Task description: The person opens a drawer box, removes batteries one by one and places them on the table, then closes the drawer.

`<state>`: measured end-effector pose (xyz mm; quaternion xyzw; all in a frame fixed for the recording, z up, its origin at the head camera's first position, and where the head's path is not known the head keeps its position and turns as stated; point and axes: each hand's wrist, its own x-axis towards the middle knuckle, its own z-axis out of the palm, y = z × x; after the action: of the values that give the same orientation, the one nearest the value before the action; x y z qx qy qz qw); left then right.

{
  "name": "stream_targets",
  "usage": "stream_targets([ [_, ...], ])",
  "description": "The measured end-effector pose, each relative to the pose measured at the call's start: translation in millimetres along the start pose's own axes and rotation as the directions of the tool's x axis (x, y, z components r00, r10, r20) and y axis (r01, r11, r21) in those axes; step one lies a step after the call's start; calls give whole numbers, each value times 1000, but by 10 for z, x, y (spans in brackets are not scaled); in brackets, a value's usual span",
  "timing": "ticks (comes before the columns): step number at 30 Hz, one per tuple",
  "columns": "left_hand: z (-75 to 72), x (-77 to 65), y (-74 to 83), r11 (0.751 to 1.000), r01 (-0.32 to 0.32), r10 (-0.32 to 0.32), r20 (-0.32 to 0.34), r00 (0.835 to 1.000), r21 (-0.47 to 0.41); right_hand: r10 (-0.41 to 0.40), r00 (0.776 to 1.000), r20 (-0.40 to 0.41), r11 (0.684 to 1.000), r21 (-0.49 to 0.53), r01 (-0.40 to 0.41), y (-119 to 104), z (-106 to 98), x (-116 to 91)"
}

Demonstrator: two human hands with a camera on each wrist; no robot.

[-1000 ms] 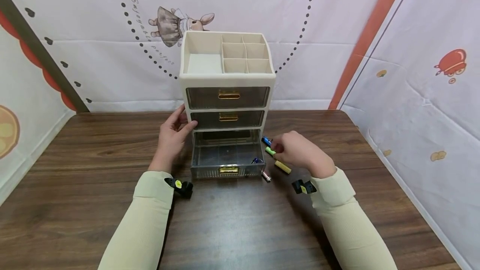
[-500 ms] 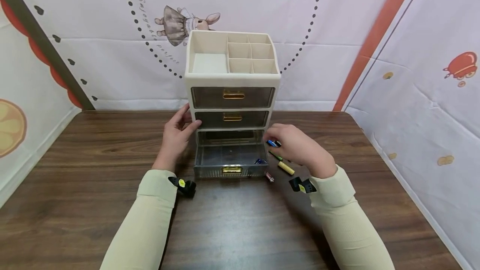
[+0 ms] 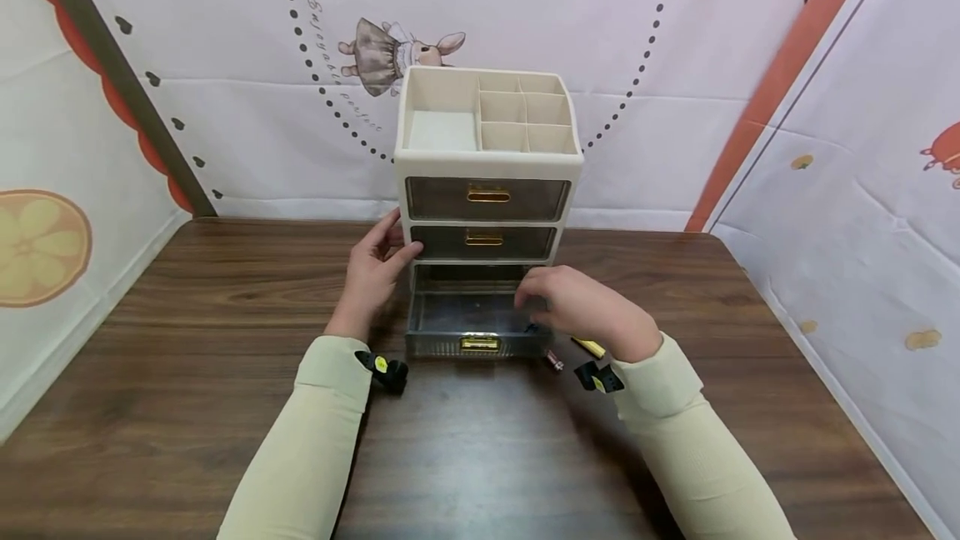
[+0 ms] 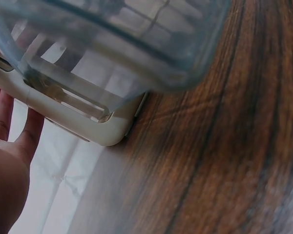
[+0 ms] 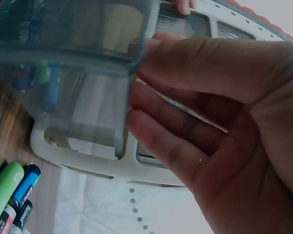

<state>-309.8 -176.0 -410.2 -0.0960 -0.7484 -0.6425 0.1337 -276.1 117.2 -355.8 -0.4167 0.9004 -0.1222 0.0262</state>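
A cream desktop drawer organizer (image 3: 489, 155) stands on the table with its lowest see-through drawer (image 3: 450, 346) pulled out. My left hand (image 3: 372, 273) grips the organizer's left edge, thumb on the front and fingers along the side. My right hand (image 3: 573, 302) reaches over the drawer's right wall, fingers bent downward. In the right wrist view the thumb (image 5: 195, 63) lies by the drawer's corner and its tip is hidden behind the wall; I cannot tell whether the fingertips hold something. A small dark blue thing (image 3: 532, 327) shows in the drawer beneath the hand.
Beside the drawer lie a yellow marker (image 3: 590, 347) and a reddish, silver-ended one (image 3: 554, 360). The right wrist view shows a green marker (image 5: 7, 187), a blue one (image 5: 27, 184) and others on the table. A printed cloth (image 3: 300, 148) hangs behind the table.
My right hand has moved from the markers on the table leftward to over the open drawer. My left hand keeps its grip on the organizer. The head view has shifted slightly left.
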Motion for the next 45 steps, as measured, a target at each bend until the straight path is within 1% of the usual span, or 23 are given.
stream_targets([
  [4,7,7,-19,1000,8,-9,-8,1000,-19,-25,998,56,1000,-14,25,17,8,45],
  [7,-5,49,-122,999,12,-13,-9,1000,-35,-38,993,112,999,-31,42,16,4,97],
  [8,-8,64,-161,999,10,-10,-6,1000,-39,-46,990,132,998,-39,51,11,3,115],
  [11,-12,102,-259,999,5,-5,2,1000,-49,-34,978,206,998,-51,46,-17,1,177],
  [13,-13,103,-274,999,4,-4,4,1000,-42,-20,966,256,998,-47,33,-38,4,219],
  [15,-14,94,-257,999,8,-7,7,1000,-41,5,955,296,999,-41,8,-47,17,260],
  [17,-24,65,-193,999,8,-8,11,1000,-36,14,945,325,999,-34,-3,-50,33,305],
  [22,-34,1,-32,1000,-7,7,17,1000,-26,14,921,389,999,-34,-1,-9,69,417],
  [26,-34,-11,-5,1000,-18,18,18,1000,-23,21,898,440,1000,-18,-15,14,99,488],
  [27,-32,7,-46,1000,-17,17,18,1000,-23,27,892,452,1000,-15,-23,10,112,496],
  [29,-32,40,-125,999,-19,20,21,1000,-34,41,882,470,999,-20,-35,-2,139,510],
  [33,-9,113,-286,998,-36,37,17,999,-44,69,870,488,997,-49,-51,-25,169,518],
  [37,20,110,-286,998,-57,58,13,998,-26,90,864,495,995,-76,-60,-25,174,531],
  [40,25,106,-288,998,-62,62,10,998,-10,98,865,493,994,-83,-65,-22,183,542],
  [45,-19,90,-318,998,-63,63,-9,998,-5,81,878,471,994,-97,-39,-29,220,583],
])
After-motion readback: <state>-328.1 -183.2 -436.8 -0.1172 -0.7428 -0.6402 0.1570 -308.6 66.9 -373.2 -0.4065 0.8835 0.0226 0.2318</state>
